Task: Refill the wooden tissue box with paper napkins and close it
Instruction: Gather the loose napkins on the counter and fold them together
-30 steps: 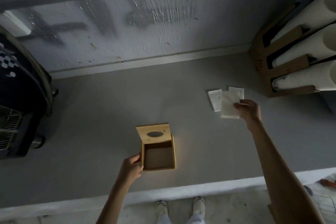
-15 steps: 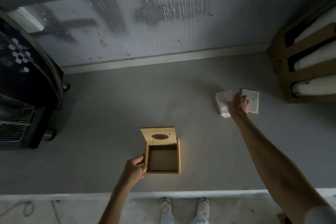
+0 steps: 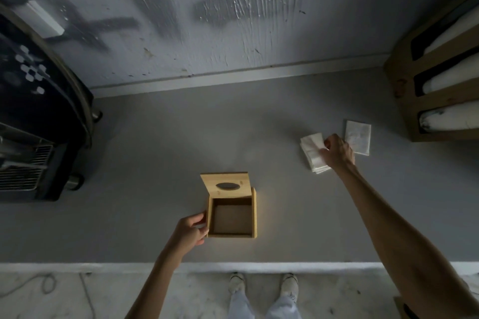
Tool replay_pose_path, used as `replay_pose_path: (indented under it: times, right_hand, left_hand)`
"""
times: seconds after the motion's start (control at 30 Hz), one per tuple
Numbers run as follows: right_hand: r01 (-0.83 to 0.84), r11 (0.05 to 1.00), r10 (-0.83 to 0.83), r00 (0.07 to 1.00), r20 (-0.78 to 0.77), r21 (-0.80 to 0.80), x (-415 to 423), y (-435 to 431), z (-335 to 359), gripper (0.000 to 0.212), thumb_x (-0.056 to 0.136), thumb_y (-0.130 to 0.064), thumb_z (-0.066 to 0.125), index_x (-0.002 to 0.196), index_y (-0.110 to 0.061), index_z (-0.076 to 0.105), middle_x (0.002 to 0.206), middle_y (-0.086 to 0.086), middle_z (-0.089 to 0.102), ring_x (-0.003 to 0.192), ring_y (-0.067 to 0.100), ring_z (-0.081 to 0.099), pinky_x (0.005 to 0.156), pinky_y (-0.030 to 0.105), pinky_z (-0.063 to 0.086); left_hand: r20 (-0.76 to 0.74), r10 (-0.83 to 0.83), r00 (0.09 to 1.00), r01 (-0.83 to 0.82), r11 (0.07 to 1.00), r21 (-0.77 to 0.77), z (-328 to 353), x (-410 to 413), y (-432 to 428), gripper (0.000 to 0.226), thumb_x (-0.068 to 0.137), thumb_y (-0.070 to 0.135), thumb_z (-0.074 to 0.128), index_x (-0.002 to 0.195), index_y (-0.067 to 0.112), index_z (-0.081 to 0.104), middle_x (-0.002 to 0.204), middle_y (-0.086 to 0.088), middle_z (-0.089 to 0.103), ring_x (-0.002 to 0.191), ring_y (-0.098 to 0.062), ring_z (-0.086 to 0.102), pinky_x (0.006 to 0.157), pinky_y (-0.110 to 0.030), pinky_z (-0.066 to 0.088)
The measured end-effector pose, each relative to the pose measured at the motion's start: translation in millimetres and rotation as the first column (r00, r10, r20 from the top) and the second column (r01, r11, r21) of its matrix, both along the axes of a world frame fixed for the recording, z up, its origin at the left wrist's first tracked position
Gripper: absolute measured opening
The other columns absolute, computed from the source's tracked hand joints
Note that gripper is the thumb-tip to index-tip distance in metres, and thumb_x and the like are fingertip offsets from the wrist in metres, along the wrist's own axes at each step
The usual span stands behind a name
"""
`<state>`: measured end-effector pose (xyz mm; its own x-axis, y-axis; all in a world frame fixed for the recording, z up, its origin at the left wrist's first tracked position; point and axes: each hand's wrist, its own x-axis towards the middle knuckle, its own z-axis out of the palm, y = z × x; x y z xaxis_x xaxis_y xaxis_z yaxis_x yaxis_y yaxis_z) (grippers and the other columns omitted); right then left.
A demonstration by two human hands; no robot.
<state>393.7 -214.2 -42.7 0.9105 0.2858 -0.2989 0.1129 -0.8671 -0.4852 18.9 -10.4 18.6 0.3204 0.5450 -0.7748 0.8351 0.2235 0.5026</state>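
The wooden tissue box (image 3: 254, 215) stands on the grey counter (image 3: 155, 150) just below the middle of the view. It is open and holds nothing: only its bare brown floor shows. Its lid (image 3: 225, 185) is tipped up and back at the box's twelve o'clock edge. At two o'clock in the view, a wooden rack (image 3: 404, 101) has three slots, each with a long white cylinder (image 3: 451, 119) lying in it.

The left hand (image 3: 190, 230) comes in from six o'clock with a bare forearm. It grips the box at its eight o'clock corner, with the thumb on the left wall and the fingers curled against the near corner. The right arm stretches out long from five o'clock. The right hand (image 3: 338, 153) is knuckles-up, with its fingers bent down and closed on the right edge of a napkin stack (image 3: 312, 153).

That stack lies at two o'clock from the box, well apart from it. It is white, slightly fanned and skewed, and rests on the counter. A second napkin stack (image 3: 359, 141), flat and squared, lies just beside it at its three o'clock, partly behind the hand. The box is pale golden wood with plain square walls, and its lid has a dark oval slot in the middle.
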Motion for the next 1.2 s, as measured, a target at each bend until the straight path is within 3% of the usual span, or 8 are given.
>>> replay_pose_path:
  times: [0.17, 0.27, 0.33, 0.5, 0.6, 0.83, 1.03, 1.2]
  right_hand:
    - [0.138, 0.965, -0.113, 0.986, -0.124, 0.222, 2.7, -16.9, 4.6, 0.025, 0.079, -0.009, 0.068, 0.101, -0.003, 0.057, 0.09, 0.013, 0.056, 0.083, 0.028, 0.053, 0.068, 0.032, 0.039]
    - [0.359, 0.824, -0.275, 0.93, -0.244, 0.439, 21.2, -31.8, 14.2, 0.032, 0.078, -0.002, 0.07, 0.107, 0.001, 0.057, 0.094, 0.013, 0.057, 0.082, 0.023, 0.053, 0.05, 0.019, 0.043]
    - [0.448, 0.745, -0.38, 0.894, -0.237, 0.494, 42.3, -42.6, 20.8, 0.04, 0.077, -0.002, 0.072, 0.114, 0.0, 0.058, 0.102, 0.014, 0.063, 0.085, 0.022, 0.056, 0.052, 0.016, 0.045]
    - [0.487, 0.839, -0.457, 0.873, -0.172, 0.24, 73.7, -56.6, 11.8, 0.059, 0.073, -0.014, 0.078, 0.127, -0.008, 0.056, 0.129, 0.012, 0.061, 0.116, 0.027, 0.058, 0.095, 0.036, 0.046]
    - [0.491, 0.858, -0.477, 0.871, -0.122, 0.153, 69.3, -55.7, 5.8, 0.058, 0.077, -0.014, 0.072, 0.13, -0.005, 0.051, 0.136, 0.017, 0.053, 0.127, 0.034, 0.049, 0.105, 0.039, 0.04]
    - [0.395, 0.914, -0.403, 0.911, -0.091, -0.09, 45.4, -43.3, 11.5, 0.065, 0.094, -0.028, 0.05, 0.147, -0.003, 0.023, 0.155, 0.025, 0.019, 0.141, 0.041, 0.021, 0.114, 0.049, 0.019]
    - [0.365, 0.918, -0.377, 0.925, -0.055, -0.156, -19.8, -25.3, 16.3, 0.088, 0.077, -0.061, 0.062, 0.137, -0.002, 0.037, 0.139, 0.021, 0.046, 0.13, 0.039, 0.041, 0.109, 0.044, 0.03]
    - [0.335, 0.939, -0.344, 0.924, -0.168, -0.077, -110.3, -27.3, 20.3, 0.062, 0.07, -0.036, 0.076, 0.122, -0.01, 0.053, 0.129, 0.018, 0.055, 0.12, 0.038, 0.053, 0.098, 0.044, 0.044]
  left_hand:
    - [0.002, -0.016, 1.0, 0.016, 1.0, -0.004, -1.3, -1.6, 1.4, 0.053, 0.091, -0.004, 0.055, 0.141, 0.005, 0.039, 0.132, -0.016, 0.055, 0.102, -0.023, 0.057, 0.09, -0.04, 0.051]
    - [-0.007, -0.035, 0.999, 0.035, 0.999, -0.004, -6.3, -3.6, 4.1, 0.054, 0.09, -0.004, 0.056, 0.141, 0.006, 0.04, 0.134, -0.018, 0.054, 0.104, -0.023, 0.057, 0.091, -0.04, 0.052]
    - [-0.009, -0.024, 1.0, 0.024, 1.0, 0.003, -9.4, -4.4, 5.1, 0.054, 0.09, -0.005, 0.056, 0.141, 0.006, 0.041, 0.133, -0.018, 0.054, 0.104, -0.023, 0.057, 0.091, -0.041, 0.052]
    - [-0.01, 0.008, 1.0, -0.008, 1.0, 0.027, -10.9, -3.5, 3.0, 0.053, 0.091, -0.006, 0.055, 0.141, 0.005, 0.041, 0.135, -0.02, 0.053, 0.101, -0.022, 0.057, 0.09, -0.039, 0.052]
    - [-0.002, 0.018, 1.0, -0.018, 0.999, 0.042, -9.8, -0.5, 0.5, 0.052, 0.092, -0.005, 0.054, 0.141, 0.005, 0.041, 0.136, -0.019, 0.052, 0.108, -0.026, 0.058, 0.089, -0.038, 0.052]
    - [-0.009, 0.019, 1.0, -0.018, 0.998, 0.057, -2.2, 4.5, -4.6, 0.051, 0.093, -0.005, 0.051, 0.142, 0.004, 0.039, 0.138, -0.018, 0.049, 0.114, -0.027, 0.055, 0.092, -0.039, 0.05]
    - [0.007, 0.063, 0.998, -0.063, 0.998, 0.004, 1.7, 5.7, -5.3, 0.052, 0.093, -0.007, 0.051, 0.142, 0.004, 0.039, 0.131, -0.015, 0.05, 0.105, -0.025, 0.053, 0.096, -0.046, 0.05]
    - [0.09, 0.146, 0.985, -0.138, 0.986, -0.095, 11.5, -6.9, -10.8, 0.045, 0.094, 0.004, 0.054, 0.138, 0.013, 0.047, 0.131, -0.014, 0.056, 0.116, -0.031, 0.057, 0.093, -0.048, 0.052]
